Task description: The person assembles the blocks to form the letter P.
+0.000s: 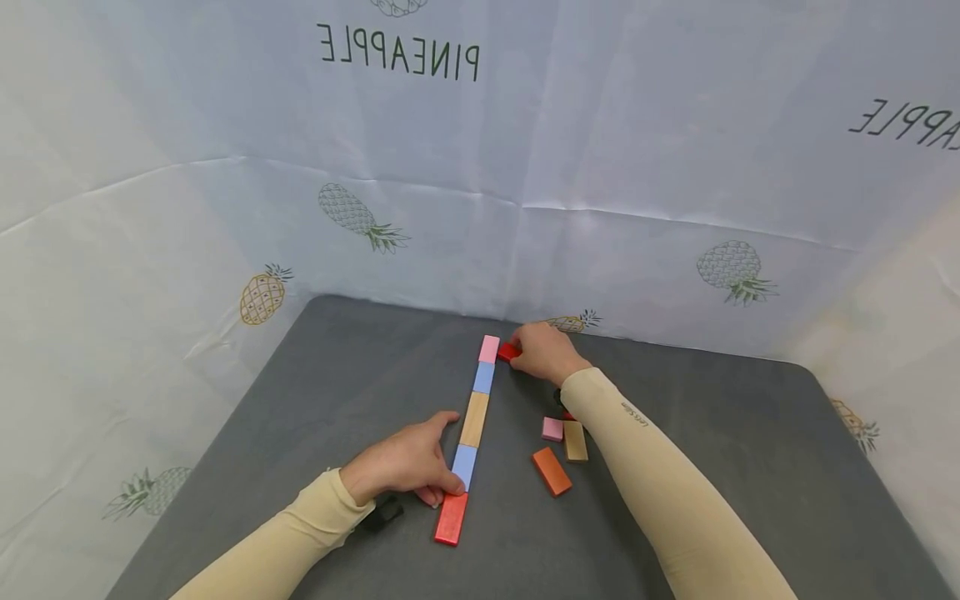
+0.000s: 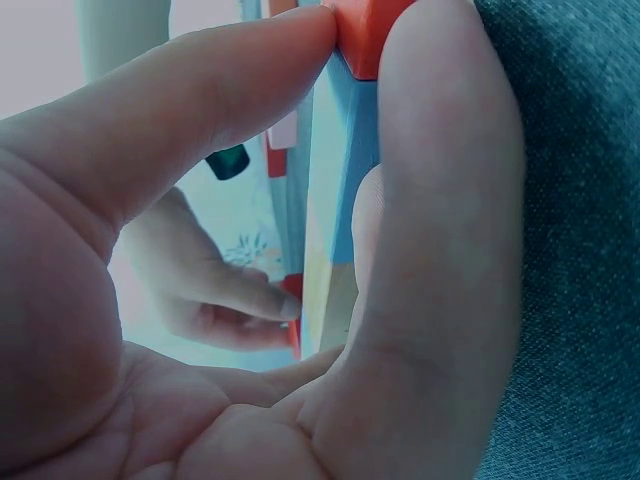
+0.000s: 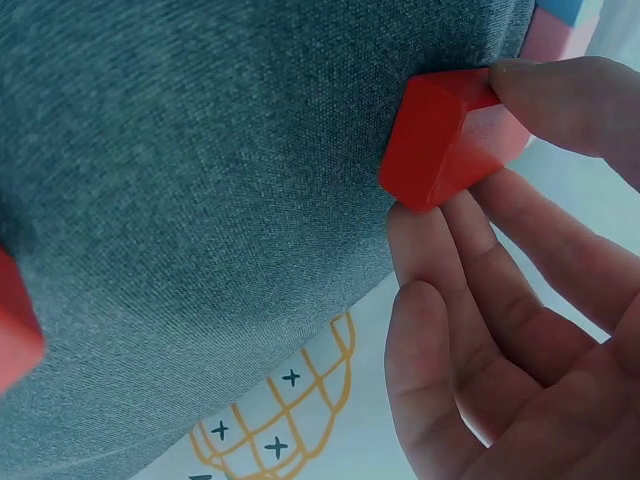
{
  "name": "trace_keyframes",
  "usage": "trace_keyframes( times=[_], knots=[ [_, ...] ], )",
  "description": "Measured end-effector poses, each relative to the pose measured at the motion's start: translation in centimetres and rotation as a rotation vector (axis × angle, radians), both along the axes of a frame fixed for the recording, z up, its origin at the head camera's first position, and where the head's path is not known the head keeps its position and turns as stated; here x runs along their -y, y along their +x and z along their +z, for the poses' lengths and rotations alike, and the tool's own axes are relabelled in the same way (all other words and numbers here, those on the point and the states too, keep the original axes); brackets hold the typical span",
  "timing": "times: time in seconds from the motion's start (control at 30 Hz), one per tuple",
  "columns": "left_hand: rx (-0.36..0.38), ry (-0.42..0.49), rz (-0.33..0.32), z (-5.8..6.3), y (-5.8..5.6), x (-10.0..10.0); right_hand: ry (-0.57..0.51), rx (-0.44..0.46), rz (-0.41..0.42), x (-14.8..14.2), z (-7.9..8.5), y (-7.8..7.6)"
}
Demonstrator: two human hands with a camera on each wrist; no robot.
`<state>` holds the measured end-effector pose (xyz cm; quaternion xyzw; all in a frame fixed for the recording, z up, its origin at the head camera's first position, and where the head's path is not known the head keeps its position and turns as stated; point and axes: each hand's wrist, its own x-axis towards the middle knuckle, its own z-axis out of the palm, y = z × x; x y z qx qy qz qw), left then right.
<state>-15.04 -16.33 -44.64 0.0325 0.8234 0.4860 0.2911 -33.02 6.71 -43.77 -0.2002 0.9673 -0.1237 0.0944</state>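
A straight row of blocks runs away from the person: a red block (image 1: 451,520) at the near end, a blue block (image 1: 463,465), a plain wooden block (image 1: 474,419), another blue block (image 1: 483,377) and a pink block (image 1: 489,348) at the far end. My left hand (image 1: 411,457) pinches the near red block (image 2: 366,40) where it meets the blue one; one finger stretches out beside the wooden block. Beside the pink far end, my right hand (image 1: 546,351) holds a second red block (image 3: 450,140) between thumb and fingers, low over the table.
Right of the row lie a small pink block (image 1: 552,428), a tan block (image 1: 575,442) and an orange block (image 1: 552,472). Another red block (image 1: 567,415) is mostly hidden by the right sleeve. A pineapple-print curtain (image 1: 480,250) hangs behind the dark table (image 1: 337,367).
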Motion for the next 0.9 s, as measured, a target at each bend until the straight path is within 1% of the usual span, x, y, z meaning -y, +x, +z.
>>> trace_keyframes(
  times=[0.17,0.6,0.9],
  knots=[
    [0.002,-0.002,-0.001,-0.02,-0.05,-0.06,0.004,-0.002,0.003,-0.02,0.0,-0.07],
    [0.0,-0.024,-0.001,0.04,-0.13,-0.14,0.021,0.034,0.016,0.0,0.29,0.08],
    [-0.009,-0.026,-0.007,-0.05,-0.17,-0.1,0.024,0.029,0.033,-0.07,0.23,-0.22]
  ],
)
